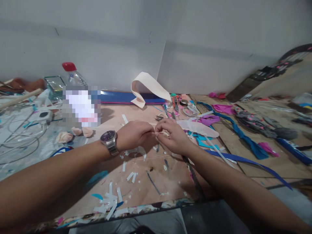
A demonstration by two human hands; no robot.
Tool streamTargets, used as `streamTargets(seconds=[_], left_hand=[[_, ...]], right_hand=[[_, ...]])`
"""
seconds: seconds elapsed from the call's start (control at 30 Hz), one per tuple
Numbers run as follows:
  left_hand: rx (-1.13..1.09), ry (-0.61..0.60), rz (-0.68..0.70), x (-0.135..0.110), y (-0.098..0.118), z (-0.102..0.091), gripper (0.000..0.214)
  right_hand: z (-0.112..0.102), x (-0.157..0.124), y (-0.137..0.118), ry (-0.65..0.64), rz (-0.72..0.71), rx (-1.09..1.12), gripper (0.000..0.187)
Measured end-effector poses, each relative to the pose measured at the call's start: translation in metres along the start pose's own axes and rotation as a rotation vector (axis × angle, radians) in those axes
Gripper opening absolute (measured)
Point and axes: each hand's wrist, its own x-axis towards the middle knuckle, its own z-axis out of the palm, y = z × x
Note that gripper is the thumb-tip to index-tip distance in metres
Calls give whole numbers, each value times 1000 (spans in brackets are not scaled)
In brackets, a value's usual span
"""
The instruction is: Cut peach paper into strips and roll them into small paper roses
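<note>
Over the middle of the table, my left hand [137,135] and my right hand [172,135] meet at the fingertips, both closed in a pinch. A small cream paper piece [164,133] shows between the fingers of my right hand. What my left fingertips grip is hidden behind the hand. From behind my right hand a pale cream strip [198,127] stretches to the right; I cannot tell whether it joins the held piece. Left of my wrist watch [108,141] lie several rolled cream paper rosebuds [65,136]. A curled cream paper strip [148,81] stands at the back.
Paper scraps [110,200] litter the table's front. Behind lie blue sheets [114,98] and a red-capped bottle [73,73]. A blurred-out bright object [81,105] stands at left near white cables [36,130]. Cardboard [255,165] with blue ribbon [251,143] lies at right.
</note>
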Motion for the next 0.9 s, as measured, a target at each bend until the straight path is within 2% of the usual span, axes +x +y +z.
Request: streamTargets(seconds=[0.07, 0.17, 0.2, 0.27, 0.43, 0.6, 0.73, 0.9], left_hand=[[-302, -45, -141, 1, 1, 1, 35], [-871, -180, -430, 2, 3, 5, 45], [-1009, -202, -521, 2, 4, 5, 46], [-1147, -219, -646, 2, 6, 6, 45], [-1236, -261, -788, 4, 8, 3, 39], [-1310, -292, -907, 5, 10, 2, 37], [-1303, -328, -913, 6, 13, -1, 26], [-1291, -268, -872, 5, 13, -1, 27]], right_hand=[[0, -1, -1, 46, -84, -117, 10], [1, -2, -2, 75, -176, -233, 11], [0, -2, -1, 79, -204, -270, 11], [-1, -2, 0, 79, -267, -342, 7], [-6, -1, 1, 68, -402, -466, 7], [-7, -3, -2, 37, -411, -473, 8], [-8, -4, -2, 21, -407, -470, 10], [-8, -3, -1, 36, -387, -469, 9]])
